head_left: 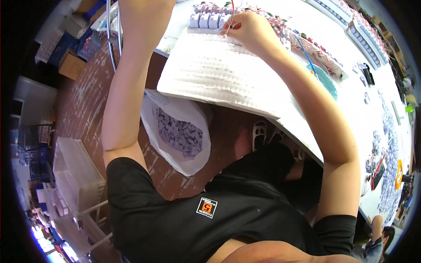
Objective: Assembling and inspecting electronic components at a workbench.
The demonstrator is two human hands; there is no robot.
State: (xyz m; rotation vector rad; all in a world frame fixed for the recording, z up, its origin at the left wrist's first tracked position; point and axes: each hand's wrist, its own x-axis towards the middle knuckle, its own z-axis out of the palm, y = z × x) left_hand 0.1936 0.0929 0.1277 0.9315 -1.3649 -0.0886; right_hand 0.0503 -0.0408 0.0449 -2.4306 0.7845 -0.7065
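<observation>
My right hand (255, 31) is over the far part of the white table, its thumb and fingertips pinched around a thin wire. Just left of those fingers stands a row of small white-and-grey blocks (209, 20) with wires at their tops. Below the fingertips lies a white ribbed foam sheet (215, 68), which reaches to the near edge of the table. My left arm stretches up to the top edge of the view. Only the wrist end of my left hand (147, 13) shows there, and its fingers are cut off.
An open white bag (198, 164) of small grey pieces stands below the table edge. Several wired parts (315, 46) and a teal dish (325, 82) are right of my hand. Metal tubes (109, 35) rise beside my left arm. Clear plastic crates (76, 171) stand at left.
</observation>
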